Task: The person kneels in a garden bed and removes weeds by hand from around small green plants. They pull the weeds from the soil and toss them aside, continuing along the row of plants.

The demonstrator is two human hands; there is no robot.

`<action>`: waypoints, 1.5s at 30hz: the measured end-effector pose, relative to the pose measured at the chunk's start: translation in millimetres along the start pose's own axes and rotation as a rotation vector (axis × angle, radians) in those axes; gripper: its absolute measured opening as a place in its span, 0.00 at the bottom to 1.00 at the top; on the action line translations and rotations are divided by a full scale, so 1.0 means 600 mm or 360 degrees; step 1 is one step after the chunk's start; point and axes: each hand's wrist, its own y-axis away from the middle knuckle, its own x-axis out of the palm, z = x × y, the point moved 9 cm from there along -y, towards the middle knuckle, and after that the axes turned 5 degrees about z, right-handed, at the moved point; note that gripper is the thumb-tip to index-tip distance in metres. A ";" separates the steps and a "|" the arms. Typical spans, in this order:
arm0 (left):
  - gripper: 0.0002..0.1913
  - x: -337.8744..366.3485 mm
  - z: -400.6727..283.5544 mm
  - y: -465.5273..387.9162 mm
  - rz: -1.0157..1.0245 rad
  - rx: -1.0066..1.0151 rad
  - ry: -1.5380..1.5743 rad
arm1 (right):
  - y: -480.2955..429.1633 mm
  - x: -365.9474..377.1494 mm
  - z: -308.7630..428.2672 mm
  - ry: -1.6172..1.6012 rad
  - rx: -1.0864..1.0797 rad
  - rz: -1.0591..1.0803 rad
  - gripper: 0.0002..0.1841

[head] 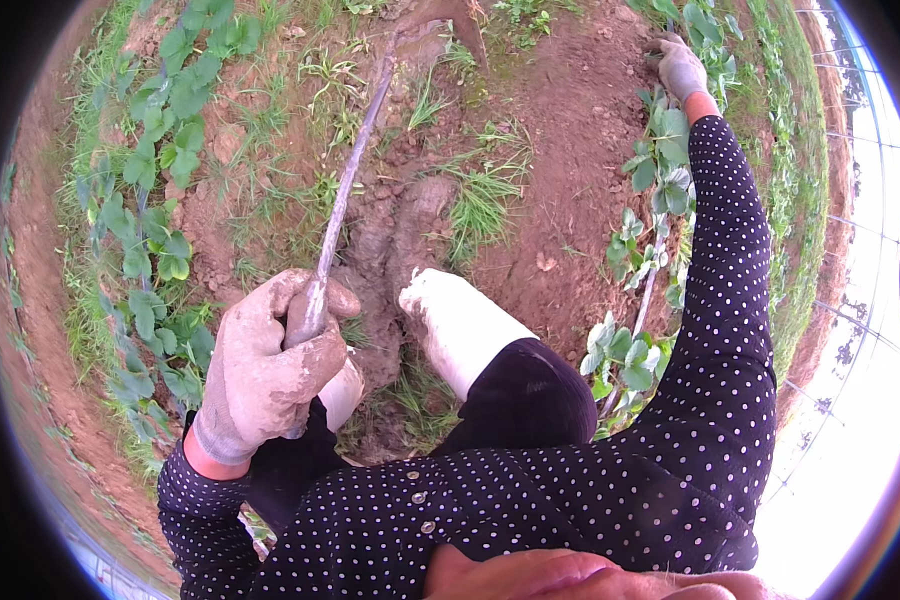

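Observation:
My left hand (270, 360), in a muddy glove, is closed around the grip of a long-shafted hoe (356, 150). Its mud-coated metal shaft runs away from me and bends at the far end to a rusty brown blade (469, 34) at the soil. My right hand (681, 69), also gloved, reaches far forward on the right. It is low at the edge of a row of strawberry plants (671, 135), close to leaves and soil. Its fingertips are blurred and partly hidden, so whether they grip anything cannot be told.
Another strawberry row (142, 225) runs along the left. A thin irrigation hose (649, 292) lies beneath the right row. Grass tufts (484, 206) and wet mud (379, 255) lie between the rows. My white boot (465, 326) stands in the mud. Greenhouse framing (862, 322) curves at far right.

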 end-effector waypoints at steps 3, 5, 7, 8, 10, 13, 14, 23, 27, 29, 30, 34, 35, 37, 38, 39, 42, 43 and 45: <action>0.16 -0.004 0.000 -0.005 -0.0011 -0.0008 -0.0013 | -0.003 0.004 -0.021 -0.0293 -0.0125 -0.0096 0.24; 0.16 -0.005 0.000 -0.007 -0.0018 -0.0055 -0.0036 | 0.000 0.006 -0.014 -0.0231 -0.0146 -0.0108 0.25; 0.16 0.000 -0.006 -0.009 0.0030 -0.0044 0.0017 | 0.009 0.005 0.008 -0.0058 -0.0116 -0.0092 0.23; 0.16 0.001 -0.007 -0.009 0.0032 -0.0062 -0.0015 | 0.013 0.003 0.016 0.0064 -0.0041 -0.0067 0.23; 0.16 0.006 -0.008 -0.010 0.0079 -0.0109 0.0044 | 0.016 -0.013 0.038 0.0282 0.0015 -0.0105 0.18; 0.16 0.014 -0.015 -0.015 0.0144 -0.0081 0.0042 | 0.012 -0.005 0.075 0.0572 -0.0154 0.0023 0.16; 0.16 0.013 -0.015 -0.015 0.0143 -0.0100 -0.0003 | 0.009 -0.008 0.074 0.0481 -0.0132 -0.0017 0.15; 0.11 0.022 -0.047 -0.069 0.0232 0.0433 -0.0598 | 0.079 -0.081 0.099 -0.0005 0.0240 -0.0376 0.16; 0.11 0.051 -0.038 -0.207 0.0106 0.0397 -0.0496 | 0.178 -0.076 0.253 -0.1432 0.0120 -0.0032 0.17; 0.10 0.100 -0.055 -0.293 0.0001 0.0534 -0.0749 | 0.236 -0.030 0.368 -0.2723 -0.0002 0.0464 0.21; 0.11 0.127 -0.067 -0.324 -0.0051 0.0666 -0.0938 | 0.248 -0.038 0.395 -0.2651 -0.0122 0.0220 0.23; 0.18 0.246 -0.106 -0.389 -0.0456 0.1094 -0.1584 | 0.238 0.017 0.413 -0.3023 0.0309 -0.0120 0.31; 0.21 0.267 -0.106 -0.397 -0.0450 0.1077 -0.1726 | 0.228 0.026 0.399 -0.3068 0.0408 -0.0194 0.29; 0.27 0.299 -0.104 -0.380 -0.0349 0.1234 -0.1771 | 0.215 0.040 0.362 -0.3204 0.0524 -0.0138 0.26; 0.33 0.312 -0.102 -0.368 -0.0196 0.1333 -0.1758 | 0.212 0.034 0.331 -0.3145 0.0480 -0.0150 0.25; 0.35 0.325 -0.097 -0.345 -0.0039 0.1470 -0.1787 | 0.210 0.029 0.297 -0.3111 0.0445 -0.0114 0.25; 0.32 0.322 -0.076 -0.278 0.0381 0.1685 -0.1670 | 0.208 0.020 0.207 -0.3121 0.0330 -0.0099 0.26; 0.30 0.317 -0.066 -0.264 0.0500 0.1676 -0.1671 | 0.208 0.027 0.192 -0.3182 0.0314 -0.0035 0.28; 0.28 0.298 -0.055 -0.244 0.0541 0.1655 -0.1711 | 0.209 0.048 0.163 -0.3193 0.0417 0.0057 0.29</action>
